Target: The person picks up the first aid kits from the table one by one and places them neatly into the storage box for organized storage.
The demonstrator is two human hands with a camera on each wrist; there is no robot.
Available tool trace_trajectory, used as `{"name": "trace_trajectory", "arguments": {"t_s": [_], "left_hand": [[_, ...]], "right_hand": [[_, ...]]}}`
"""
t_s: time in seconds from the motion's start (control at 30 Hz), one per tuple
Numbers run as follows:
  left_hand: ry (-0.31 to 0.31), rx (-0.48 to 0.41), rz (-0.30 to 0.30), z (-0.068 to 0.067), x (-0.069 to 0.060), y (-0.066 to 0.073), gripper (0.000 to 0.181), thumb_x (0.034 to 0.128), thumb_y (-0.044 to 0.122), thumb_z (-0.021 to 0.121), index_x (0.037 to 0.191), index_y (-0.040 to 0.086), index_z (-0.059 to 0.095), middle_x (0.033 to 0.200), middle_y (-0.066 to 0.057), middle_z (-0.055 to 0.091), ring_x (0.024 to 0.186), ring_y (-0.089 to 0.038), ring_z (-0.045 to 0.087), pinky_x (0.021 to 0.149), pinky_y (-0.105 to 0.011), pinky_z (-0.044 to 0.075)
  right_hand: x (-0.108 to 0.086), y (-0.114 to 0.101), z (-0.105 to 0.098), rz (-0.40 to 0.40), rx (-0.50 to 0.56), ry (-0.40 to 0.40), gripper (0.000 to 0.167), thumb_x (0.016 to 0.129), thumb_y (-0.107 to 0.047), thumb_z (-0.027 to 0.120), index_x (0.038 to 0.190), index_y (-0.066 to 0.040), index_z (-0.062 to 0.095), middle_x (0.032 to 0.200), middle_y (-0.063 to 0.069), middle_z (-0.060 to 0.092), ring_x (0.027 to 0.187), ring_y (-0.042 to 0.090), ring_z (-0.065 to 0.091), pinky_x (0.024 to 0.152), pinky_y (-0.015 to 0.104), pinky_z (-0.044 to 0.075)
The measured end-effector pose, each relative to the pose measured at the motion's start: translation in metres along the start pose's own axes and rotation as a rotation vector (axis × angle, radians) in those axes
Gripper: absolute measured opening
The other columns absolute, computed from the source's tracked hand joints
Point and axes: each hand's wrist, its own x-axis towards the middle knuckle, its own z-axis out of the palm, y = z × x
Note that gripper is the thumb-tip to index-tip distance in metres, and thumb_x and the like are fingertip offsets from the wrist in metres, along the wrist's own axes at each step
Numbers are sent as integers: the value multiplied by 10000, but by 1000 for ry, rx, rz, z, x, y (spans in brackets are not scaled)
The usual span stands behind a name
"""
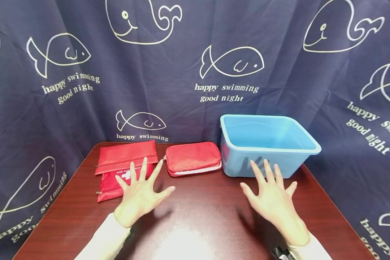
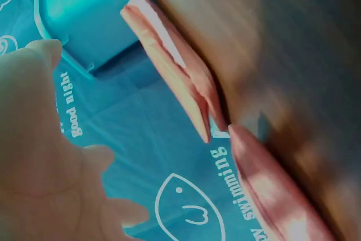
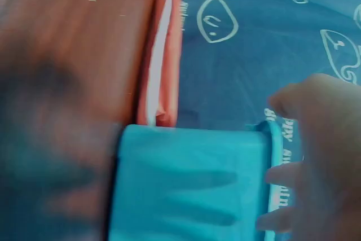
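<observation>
Both hands are held above the table with fingers spread, and neither holds anything. My left hand [image 1: 139, 196] hovers just in front of two flat red pouches at the left. The lower first aid pouch [image 1: 112, 183] bears a white cross, partly hidden by the fingers. Overlapping its back part lies a plain red zip pouch [image 1: 126, 154]. A thicker red case [image 1: 193, 157] with a white strip along its front edge lies mid-table. My right hand [image 1: 274, 202] is in front of the blue plastic bin [image 1: 263, 162], casting finger shadows on its wall.
A dark blue curtain [image 1: 182, 72] printed with fish and whales hangs behind and on both sides of the table. The reddish-brown wooden table [image 1: 208, 209] has a bright glare patch near its front. The bin stands at the back right, next to the thick red case.
</observation>
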Motion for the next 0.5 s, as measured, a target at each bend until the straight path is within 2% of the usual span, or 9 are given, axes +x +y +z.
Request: {"name": "trace_trajectory", "arguments": {"t_s": [0.2, 0.3, 0.43, 0.5], "left_hand": [[63, -6, 39, -4, 14, -2, 961, 817, 905, 463, 1632, 478, 187, 1713, -168, 182, 1558, -499, 102, 1101, -828, -18], [92, -24, 59, -7, 23, -2, 975, 816, 886, 502, 1637, 427, 243, 1691, -183, 234, 1552, -486, 130, 1136, -792, -1], [123, -52, 93, -13, 34, 0, 959, 825, 823, 582, 1632, 398, 285, 1684, -174, 247, 1546, -476, 150, 1154, -772, 32], [141, -64, 113, -17, 40, 2, 945, 831, 777, 626, 1629, 394, 297, 1682, -171, 248, 1547, -472, 145, 1156, -770, 47]], "right_hand": [[15, -3, -25, -54, 64, 187, 767, 928, -614, 640, 1588, -293, 419, 1601, 155, 439, 1454, 434, 382, 1025, 830, 197], [27, 3, -34, -98, 109, 241, 763, 918, -546, 689, 1572, -231, 453, 1550, 188, 493, 1433, 445, 415, 1085, 780, 215], [45, 20, -37, -195, 208, 319, 726, 896, -374, 760, 1517, -95, 509, 1469, 232, 552, 1423, 471, 422, 1184, 636, 232], [53, 30, -35, -217, 255, 345, 701, 880, -309, 781, 1487, -61, 532, 1436, 237, 571, 1403, 470, 437, 1199, 560, 258]]}}
